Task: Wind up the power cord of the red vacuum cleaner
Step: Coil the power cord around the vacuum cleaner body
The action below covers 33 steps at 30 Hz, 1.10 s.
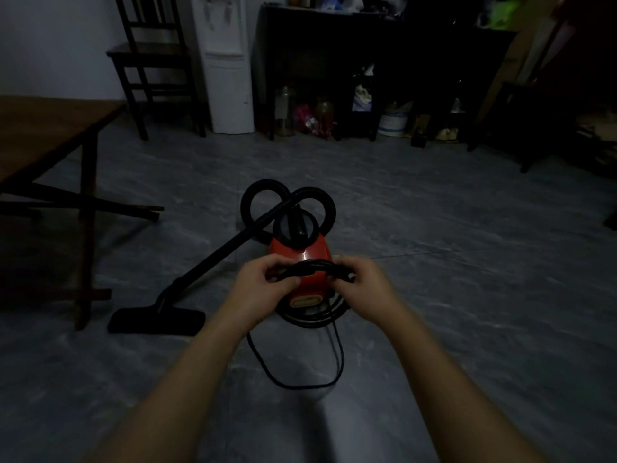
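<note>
Two hands [257, 285] [367, 284], one vacuum [300, 250], one cord [314, 267].

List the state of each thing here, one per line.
Cord: partly bundled, held in both hands; one loop on the floor.
Left hand: grips the cord.
Right hand: grips the cord.
Vacuum: standing on floor.
Hose: curled in loops.
Nozzle: flat on floor.
</note>
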Each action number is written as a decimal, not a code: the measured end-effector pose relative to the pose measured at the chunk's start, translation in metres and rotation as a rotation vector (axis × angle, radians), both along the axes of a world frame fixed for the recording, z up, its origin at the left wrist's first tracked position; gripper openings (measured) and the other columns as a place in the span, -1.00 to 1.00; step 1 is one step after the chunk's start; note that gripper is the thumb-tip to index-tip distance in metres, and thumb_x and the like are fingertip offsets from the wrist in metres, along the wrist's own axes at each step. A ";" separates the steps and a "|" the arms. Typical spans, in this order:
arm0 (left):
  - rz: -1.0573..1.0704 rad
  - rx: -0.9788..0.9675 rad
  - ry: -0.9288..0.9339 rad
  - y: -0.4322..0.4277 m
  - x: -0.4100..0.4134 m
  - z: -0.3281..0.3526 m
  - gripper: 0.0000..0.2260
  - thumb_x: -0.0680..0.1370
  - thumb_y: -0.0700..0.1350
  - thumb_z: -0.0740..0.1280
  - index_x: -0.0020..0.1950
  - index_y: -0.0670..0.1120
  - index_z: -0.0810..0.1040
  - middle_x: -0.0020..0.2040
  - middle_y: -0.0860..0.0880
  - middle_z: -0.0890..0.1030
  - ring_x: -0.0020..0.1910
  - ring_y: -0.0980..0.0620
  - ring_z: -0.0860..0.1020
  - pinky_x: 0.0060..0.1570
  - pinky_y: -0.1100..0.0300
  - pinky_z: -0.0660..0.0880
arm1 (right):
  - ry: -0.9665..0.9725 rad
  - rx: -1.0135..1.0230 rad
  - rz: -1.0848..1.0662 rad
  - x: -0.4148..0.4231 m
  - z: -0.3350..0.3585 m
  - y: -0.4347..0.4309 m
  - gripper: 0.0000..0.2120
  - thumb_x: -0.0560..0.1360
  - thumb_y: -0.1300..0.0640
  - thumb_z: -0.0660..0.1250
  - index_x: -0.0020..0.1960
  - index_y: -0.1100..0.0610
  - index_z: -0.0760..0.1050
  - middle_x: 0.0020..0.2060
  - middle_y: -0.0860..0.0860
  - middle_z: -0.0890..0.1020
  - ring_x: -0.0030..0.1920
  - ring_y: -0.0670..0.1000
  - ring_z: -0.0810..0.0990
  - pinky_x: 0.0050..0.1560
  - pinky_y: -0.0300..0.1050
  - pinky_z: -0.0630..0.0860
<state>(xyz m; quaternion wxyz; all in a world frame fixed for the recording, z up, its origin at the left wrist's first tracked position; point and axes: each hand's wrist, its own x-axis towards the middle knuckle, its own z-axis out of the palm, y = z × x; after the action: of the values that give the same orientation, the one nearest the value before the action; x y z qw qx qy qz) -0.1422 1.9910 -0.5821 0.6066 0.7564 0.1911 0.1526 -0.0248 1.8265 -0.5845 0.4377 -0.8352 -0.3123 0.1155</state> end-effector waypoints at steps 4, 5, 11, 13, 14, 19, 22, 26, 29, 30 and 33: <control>-0.031 0.116 0.047 0.000 -0.002 -0.008 -0.91 0.47 -0.23 0.47 -0.04 -0.10 0.66 -0.10 -0.06 0.71 -0.07 0.04 0.67 -0.04 0.17 0.60 | 0.163 0.175 -0.021 0.000 0.012 -0.005 -0.80 0.52 0.32 0.36 -0.17 0.06 0.60 -0.31 -0.03 0.61 -0.43 -0.26 0.51 -0.35 -0.32 0.44; -0.040 0.107 0.049 -0.002 -0.002 -0.008 -0.88 0.48 -0.23 0.46 -0.01 -0.10 0.67 -0.08 -0.05 0.71 -0.06 0.05 0.67 -0.02 0.17 0.60 | 0.200 0.214 -0.038 0.000 0.014 -0.005 -0.82 0.53 0.33 0.36 -0.16 0.09 0.60 -0.34 -0.06 0.59 -0.42 -0.24 0.51 -0.35 -0.33 0.44; -0.002 -0.512 -0.030 -0.008 0.003 0.013 -0.92 0.45 -0.20 0.46 -0.08 -0.16 0.69 -0.27 -0.10 0.66 -0.29 -0.02 0.63 -0.27 0.25 0.57 | 0.308 0.301 -0.105 0.001 0.017 -0.003 -0.95 0.55 0.22 0.38 -0.06 0.14 0.62 -0.36 -0.09 0.58 -0.39 -0.18 0.51 -0.38 -0.35 0.41; -0.030 -0.635 -0.084 -0.006 0.004 0.017 -0.88 0.43 -0.13 0.45 -0.12 -0.17 0.66 -0.30 -0.08 0.60 -0.34 0.02 0.55 -0.29 0.25 0.55 | 0.265 0.297 -0.106 0.001 0.017 -0.002 -0.94 0.54 0.20 0.39 -0.02 0.17 0.64 -0.32 -0.07 0.61 -0.38 -0.22 0.53 -0.37 -0.40 0.42; -0.041 -0.674 -0.118 -0.005 0.004 0.019 -0.88 0.42 -0.11 0.44 -0.17 -0.16 0.64 -0.31 -0.07 0.58 -0.36 0.02 0.52 -0.29 0.25 0.54 | 0.247 0.293 -0.105 0.001 0.016 -0.002 -0.93 0.54 0.20 0.40 -0.02 0.18 0.64 -0.31 -0.06 0.61 -0.37 -0.22 0.54 -0.36 -0.39 0.43; 0.043 -0.679 -0.178 -0.002 0.005 0.016 -0.90 0.53 -0.17 0.38 -0.16 -0.11 0.66 -0.29 -0.03 0.60 -0.40 0.08 0.48 -0.31 0.22 0.53 | 0.255 0.288 -0.046 0.002 0.014 0.000 -0.89 0.51 0.19 0.44 -0.08 -0.02 0.62 -0.21 -0.05 0.67 -0.20 -0.03 0.65 -0.12 -0.01 0.61; 0.082 -0.652 -0.156 0.002 0.006 0.011 -0.91 0.54 -0.21 0.38 0.01 -0.18 0.64 -0.24 -0.03 0.62 -0.38 0.10 0.51 -0.30 0.21 0.52 | 0.250 0.331 -0.018 -0.001 0.013 0.001 -0.86 0.51 0.17 0.45 0.00 -0.05 0.62 -0.15 -0.11 0.68 -0.20 -0.19 0.65 -0.17 -0.24 0.58; 0.073 -0.664 -0.127 0.004 0.005 0.008 -0.79 0.52 -0.22 0.40 0.13 -0.23 0.61 -0.27 -0.02 0.61 -0.38 0.09 0.49 -0.28 0.19 0.52 | 0.262 0.380 -0.016 -0.002 0.012 0.002 -0.87 0.55 0.11 0.39 0.08 0.06 0.64 -0.13 -0.10 0.69 -0.23 -0.28 0.63 -0.26 -0.42 0.48; 0.068 -0.643 -0.100 0.005 0.006 0.008 -0.80 0.51 -0.22 0.41 0.13 -0.22 0.62 -0.27 -0.01 0.62 -0.39 0.09 0.48 -0.26 0.19 0.51 | 0.222 0.345 -0.008 -0.003 0.012 0.003 -0.87 0.59 0.10 0.33 0.05 0.06 0.64 -0.14 -0.11 0.69 -0.19 -0.24 0.64 -0.18 -0.35 0.53; 0.063 -0.623 -0.090 0.005 0.006 0.008 -0.80 0.52 -0.22 0.41 0.12 -0.20 0.64 -0.26 -0.02 0.64 -0.40 0.09 0.48 -0.26 0.20 0.51 | 0.189 0.333 -0.003 -0.003 0.012 0.004 -0.88 0.60 0.10 0.33 0.02 0.04 0.65 -0.15 -0.11 0.70 -0.15 -0.20 0.66 -0.13 -0.29 0.56; 0.034 -0.490 -0.040 0.003 0.005 0.007 -0.82 0.51 -0.19 0.43 0.11 -0.13 0.69 -0.17 -0.03 0.70 -0.35 0.08 0.53 -0.26 0.24 0.51 | 0.151 0.332 -0.013 0.000 0.011 0.005 -0.88 0.58 0.13 0.36 0.03 0.09 0.67 -0.10 -0.03 0.72 -0.07 -0.05 0.69 0.00 -0.10 0.63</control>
<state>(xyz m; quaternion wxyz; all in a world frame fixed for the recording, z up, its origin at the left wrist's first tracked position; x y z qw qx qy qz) -0.1377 1.9937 -0.5753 0.7731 0.5801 0.2231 0.1267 -0.0248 1.8312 -0.5734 0.5926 -0.7423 -0.2881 0.1218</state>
